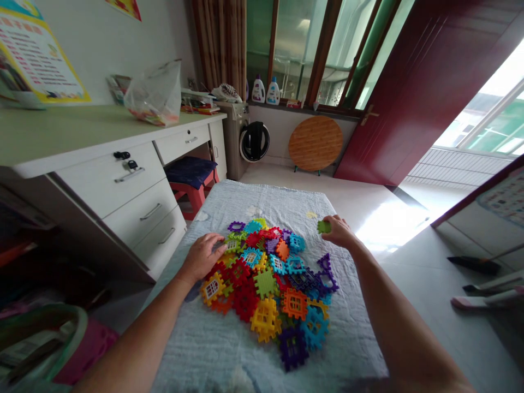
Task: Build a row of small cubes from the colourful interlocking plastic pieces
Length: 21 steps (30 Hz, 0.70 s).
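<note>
A pile of colourful plastic interlocking building blocks [266,283] lies on the cloth-covered table [184,349]. Between the fingers of my right hand [339,231] is a green building block [323,226], held at the right of the pile and apart from it. My left hand [203,255] is at the pile's left edge, thumb and fingers apart, beside a green window block [231,245]. Whether it touches any block I cannot tell. A yellow block with a white window [213,288] lies just below that hand. Dark purple blocks [326,279] form the pile's right side.
On the left stands a desk [90,123] with drawers, a plastic bag [158,95] on top. A red stool [196,196] with a dark cushion is tucked beneath it. Behind are a washing machine [235,139] and a round wooden tabletop [316,143]. A pink bucket [88,349] stands lower left.
</note>
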Available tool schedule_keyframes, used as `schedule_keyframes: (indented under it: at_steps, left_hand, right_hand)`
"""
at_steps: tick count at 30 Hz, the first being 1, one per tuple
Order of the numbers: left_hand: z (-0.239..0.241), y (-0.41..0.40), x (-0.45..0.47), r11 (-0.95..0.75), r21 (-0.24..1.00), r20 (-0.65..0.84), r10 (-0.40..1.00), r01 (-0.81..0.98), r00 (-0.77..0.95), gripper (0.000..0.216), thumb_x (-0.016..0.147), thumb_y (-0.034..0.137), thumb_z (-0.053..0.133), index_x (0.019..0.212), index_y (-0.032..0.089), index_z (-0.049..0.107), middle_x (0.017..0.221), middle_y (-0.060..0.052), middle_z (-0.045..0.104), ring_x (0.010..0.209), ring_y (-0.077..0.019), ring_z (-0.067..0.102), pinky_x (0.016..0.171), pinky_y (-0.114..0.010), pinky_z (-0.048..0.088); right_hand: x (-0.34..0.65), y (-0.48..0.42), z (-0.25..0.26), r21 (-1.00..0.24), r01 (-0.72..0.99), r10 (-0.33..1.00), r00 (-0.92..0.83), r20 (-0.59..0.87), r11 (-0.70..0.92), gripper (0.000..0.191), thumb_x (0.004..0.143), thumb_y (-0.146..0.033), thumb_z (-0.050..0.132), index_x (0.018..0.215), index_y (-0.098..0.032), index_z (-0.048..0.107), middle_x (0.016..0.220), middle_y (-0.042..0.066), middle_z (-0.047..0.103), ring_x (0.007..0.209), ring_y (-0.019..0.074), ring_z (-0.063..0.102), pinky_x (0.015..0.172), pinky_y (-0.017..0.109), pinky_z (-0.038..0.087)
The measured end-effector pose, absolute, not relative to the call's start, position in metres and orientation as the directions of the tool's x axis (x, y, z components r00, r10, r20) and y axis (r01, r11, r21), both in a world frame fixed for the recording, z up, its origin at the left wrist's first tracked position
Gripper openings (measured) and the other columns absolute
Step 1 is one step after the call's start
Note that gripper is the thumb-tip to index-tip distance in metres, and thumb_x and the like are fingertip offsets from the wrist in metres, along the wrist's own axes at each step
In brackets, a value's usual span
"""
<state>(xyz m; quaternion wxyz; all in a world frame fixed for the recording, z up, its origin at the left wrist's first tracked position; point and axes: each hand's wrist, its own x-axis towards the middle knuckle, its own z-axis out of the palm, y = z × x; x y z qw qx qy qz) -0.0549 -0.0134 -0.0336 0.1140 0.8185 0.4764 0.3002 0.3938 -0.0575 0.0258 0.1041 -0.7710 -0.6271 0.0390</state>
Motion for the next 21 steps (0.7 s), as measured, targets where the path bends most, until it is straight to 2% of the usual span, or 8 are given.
schedule_keyframes:
  at_steps: [5,13,21]
  left_hand:
    - [-0.033,-0.014,-0.055,-0.518,0.472,0.381,0.849,0.713,0.365,0.036,0.088,0.048,0.047,0.100,0.019,0.065,0.109,-0.009,0.066,0.106,-0.0247,0.060,0.097,-0.042,0.046]
    - [-0.032,-0.015,-0.056,-0.516,0.465,0.378,0.850,0.719,0.366,0.038,0.088,0.048,0.046,0.100,0.019,0.066,0.109,-0.010,0.066,0.106,-0.0254,0.059,0.098,-0.043,0.046]
    - [-0.032,-0.015,-0.056,-0.507,0.470,0.375,0.856,0.723,0.357,0.039,0.088,0.051,0.046,0.100,0.020,0.066,0.110,-0.010,0.066,0.107,-0.0256,0.059,0.099,-0.043,0.046]
  right_hand:
    - [0.425,-0.016,0.021,-0.170,0.957,0.970,0.241,0.005,-0.237,0.055,0.065,-0.029,0.067,0.119,-0.021,0.058,0.119,0.010,0.052,0.106,0.0289,0.048,0.086,0.036,0.040]
    - [0.451,0.003,0.003,-0.156,0.967,0.978,0.190,-0.080,-0.201,0.068,0.062,-0.023,0.069,0.129,-0.020,0.055,0.127,0.012,0.054,0.108,0.0293,0.051,0.087,0.036,0.042]
    - [0.454,0.006,0.001,-0.177,0.975,0.991,0.129,-0.043,-0.135,0.052,0.058,-0.016,0.068,0.110,-0.021,0.066,0.108,0.007,0.060,0.096,0.0227,0.056,0.086,0.031,0.043]
